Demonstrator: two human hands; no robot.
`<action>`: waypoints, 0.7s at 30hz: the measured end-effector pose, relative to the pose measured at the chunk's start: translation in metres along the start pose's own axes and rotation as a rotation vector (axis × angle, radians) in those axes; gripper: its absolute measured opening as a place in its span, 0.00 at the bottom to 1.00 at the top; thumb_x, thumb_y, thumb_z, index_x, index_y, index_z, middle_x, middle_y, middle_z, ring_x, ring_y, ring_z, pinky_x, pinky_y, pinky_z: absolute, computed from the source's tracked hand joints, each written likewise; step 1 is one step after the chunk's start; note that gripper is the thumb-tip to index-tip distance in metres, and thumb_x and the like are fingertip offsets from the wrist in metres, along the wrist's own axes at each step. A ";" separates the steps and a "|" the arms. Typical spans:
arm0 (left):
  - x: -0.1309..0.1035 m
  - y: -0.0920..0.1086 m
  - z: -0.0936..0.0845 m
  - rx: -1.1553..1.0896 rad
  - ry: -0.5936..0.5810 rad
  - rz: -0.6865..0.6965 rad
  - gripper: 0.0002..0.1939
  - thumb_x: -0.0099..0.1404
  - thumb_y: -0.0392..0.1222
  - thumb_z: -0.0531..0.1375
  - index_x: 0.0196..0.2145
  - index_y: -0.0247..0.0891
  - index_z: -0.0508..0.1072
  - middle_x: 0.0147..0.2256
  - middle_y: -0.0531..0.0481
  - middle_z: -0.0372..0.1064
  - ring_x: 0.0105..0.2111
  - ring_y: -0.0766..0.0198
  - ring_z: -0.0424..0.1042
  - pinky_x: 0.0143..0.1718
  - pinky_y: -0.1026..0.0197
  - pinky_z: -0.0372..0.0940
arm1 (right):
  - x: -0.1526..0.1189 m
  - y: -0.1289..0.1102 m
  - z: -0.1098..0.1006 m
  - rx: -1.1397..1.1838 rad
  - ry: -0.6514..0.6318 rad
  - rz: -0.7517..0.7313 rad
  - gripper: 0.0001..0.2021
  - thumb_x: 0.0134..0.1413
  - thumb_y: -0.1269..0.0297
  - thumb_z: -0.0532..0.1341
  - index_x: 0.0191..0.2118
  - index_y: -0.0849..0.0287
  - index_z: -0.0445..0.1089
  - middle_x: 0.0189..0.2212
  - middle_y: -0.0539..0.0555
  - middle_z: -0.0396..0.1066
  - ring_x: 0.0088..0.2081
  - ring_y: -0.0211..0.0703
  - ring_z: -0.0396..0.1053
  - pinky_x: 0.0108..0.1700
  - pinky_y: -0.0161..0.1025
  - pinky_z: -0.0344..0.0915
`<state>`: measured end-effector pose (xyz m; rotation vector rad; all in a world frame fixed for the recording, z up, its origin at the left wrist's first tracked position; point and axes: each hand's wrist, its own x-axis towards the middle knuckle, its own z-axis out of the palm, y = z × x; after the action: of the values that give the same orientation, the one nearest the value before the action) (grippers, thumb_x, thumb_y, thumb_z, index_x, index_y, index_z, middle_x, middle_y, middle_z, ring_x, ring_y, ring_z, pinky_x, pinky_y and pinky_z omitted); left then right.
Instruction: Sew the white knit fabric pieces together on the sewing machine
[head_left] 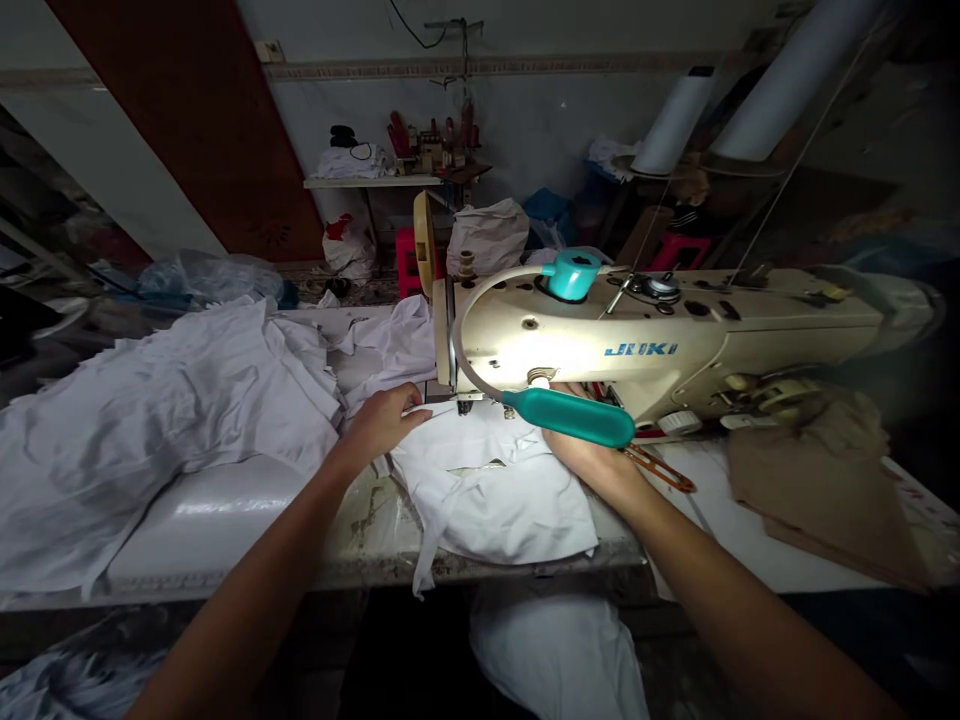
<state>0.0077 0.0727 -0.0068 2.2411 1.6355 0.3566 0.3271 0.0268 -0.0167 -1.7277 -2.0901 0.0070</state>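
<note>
Guiding the cloth [510,510] lightly and flat seems best; it lies at centre of the frame, partly under the machine [555,340]. Left hand [379,425]: fingers slightly parted at the cloth's edge. Right hand [581,460]: fingers hidden, grip impossible to tell.

Your one camera sat on your head, facing forward and down along your forearms [262,560]. It looked from close above the table [225,510], with your left hand [386,422], right hand [589,458] and the machine [705,330] near, mid-view, and the wall [540,115] well beyond.
</note>
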 end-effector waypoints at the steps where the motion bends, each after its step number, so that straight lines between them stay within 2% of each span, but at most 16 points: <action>1: -0.003 -0.007 -0.006 -0.065 -0.045 0.008 0.13 0.68 0.53 0.62 0.43 0.42 0.76 0.41 0.47 0.78 0.41 0.53 0.78 0.39 0.60 0.68 | -0.006 -0.007 -0.003 0.010 0.027 -0.003 0.19 0.70 0.66 0.55 0.62 0.60 0.70 0.58 0.65 0.72 0.58 0.59 0.69 0.59 0.51 0.65; 3: -0.010 -0.021 -0.016 -0.233 -0.143 -0.008 0.18 0.66 0.58 0.63 0.43 0.42 0.77 0.38 0.48 0.77 0.37 0.54 0.77 0.35 0.61 0.68 | -0.023 -0.024 -0.007 0.068 0.034 -0.068 0.19 0.72 0.65 0.53 0.62 0.60 0.70 0.59 0.64 0.72 0.59 0.58 0.68 0.61 0.51 0.64; 5: -0.014 -0.034 -0.025 -0.357 -0.174 -0.044 0.20 0.64 0.59 0.63 0.45 0.42 0.77 0.36 0.48 0.76 0.34 0.55 0.76 0.33 0.60 0.68 | -0.041 -0.042 -0.007 0.169 -0.052 -0.195 0.16 0.74 0.62 0.53 0.59 0.57 0.72 0.58 0.61 0.73 0.58 0.55 0.69 0.61 0.49 0.64; 7: -0.012 -0.042 -0.032 -0.313 -0.059 -0.065 0.19 0.65 0.57 0.64 0.45 0.41 0.77 0.36 0.48 0.76 0.36 0.55 0.76 0.35 0.60 0.69 | -0.056 -0.056 -0.003 0.248 -0.133 -0.276 0.13 0.74 0.59 0.55 0.54 0.55 0.73 0.56 0.59 0.73 0.57 0.53 0.70 0.60 0.48 0.65; 9: -0.008 -0.045 -0.038 -0.172 0.128 -0.087 0.14 0.66 0.51 0.63 0.44 0.39 0.77 0.40 0.45 0.76 0.41 0.53 0.76 0.42 0.57 0.70 | -0.066 -0.064 0.003 0.282 -0.124 -0.268 0.11 0.73 0.59 0.57 0.50 0.57 0.73 0.55 0.60 0.73 0.56 0.54 0.69 0.59 0.49 0.66; 11: -0.007 -0.040 -0.038 -0.055 0.263 -0.118 0.12 0.69 0.44 0.60 0.47 0.37 0.77 0.46 0.40 0.75 0.48 0.49 0.74 0.51 0.51 0.68 | -0.071 -0.068 0.009 0.297 -0.081 -0.235 0.09 0.72 0.59 0.59 0.48 0.57 0.72 0.53 0.60 0.73 0.56 0.55 0.69 0.58 0.51 0.66; 13: -0.014 -0.026 -0.031 0.057 0.374 -0.105 0.15 0.72 0.37 0.55 0.52 0.36 0.75 0.56 0.35 0.70 0.57 0.43 0.69 0.60 0.42 0.63 | -0.072 -0.069 0.014 0.312 -0.049 -0.218 0.08 0.72 0.59 0.59 0.48 0.57 0.71 0.53 0.60 0.73 0.56 0.55 0.68 0.58 0.52 0.66; 15: -0.031 -0.005 -0.016 0.212 0.486 0.009 0.18 0.74 0.34 0.52 0.57 0.37 0.73 0.63 0.33 0.64 0.65 0.41 0.61 0.65 0.37 0.57 | -0.072 -0.070 0.016 0.312 -0.037 -0.225 0.07 0.71 0.60 0.60 0.48 0.57 0.71 0.55 0.61 0.72 0.58 0.56 0.67 0.59 0.53 0.65; 16: -0.042 0.006 -0.007 0.252 0.500 0.104 0.18 0.75 0.34 0.52 0.58 0.37 0.72 0.64 0.34 0.64 0.66 0.42 0.60 0.65 0.38 0.57 | -0.073 -0.070 0.016 0.305 -0.033 -0.235 0.07 0.71 0.60 0.60 0.48 0.56 0.70 0.56 0.61 0.71 0.59 0.57 0.67 0.60 0.53 0.65; 18: -0.064 0.025 0.012 0.241 0.378 0.374 0.15 0.76 0.37 0.56 0.57 0.38 0.73 0.59 0.38 0.69 0.62 0.47 0.66 0.64 0.42 0.62 | -0.075 -0.070 0.016 0.283 -0.027 -0.259 0.07 0.70 0.60 0.61 0.48 0.56 0.70 0.58 0.60 0.71 0.60 0.57 0.66 0.60 0.54 0.64; 19: -0.074 0.030 0.020 0.218 0.308 0.462 0.12 0.75 0.40 0.58 0.54 0.38 0.74 0.56 0.40 0.72 0.61 0.48 0.67 0.64 0.43 0.63 | -0.075 -0.069 0.016 0.268 -0.028 -0.266 0.08 0.70 0.59 0.61 0.49 0.56 0.70 0.58 0.60 0.71 0.60 0.58 0.66 0.61 0.55 0.64; 21: -0.088 0.030 0.030 0.185 0.231 0.532 0.09 0.75 0.45 0.60 0.45 0.38 0.76 0.48 0.42 0.75 0.59 0.48 0.70 0.63 0.43 0.65 | -0.077 -0.068 0.015 0.242 -0.037 -0.273 0.10 0.70 0.58 0.61 0.50 0.56 0.70 0.57 0.60 0.71 0.59 0.58 0.67 0.60 0.55 0.65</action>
<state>0.0192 -0.0234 -0.0216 2.8563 1.1794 0.6372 0.2692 -0.0565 -0.0362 -1.3036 -2.2313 0.2037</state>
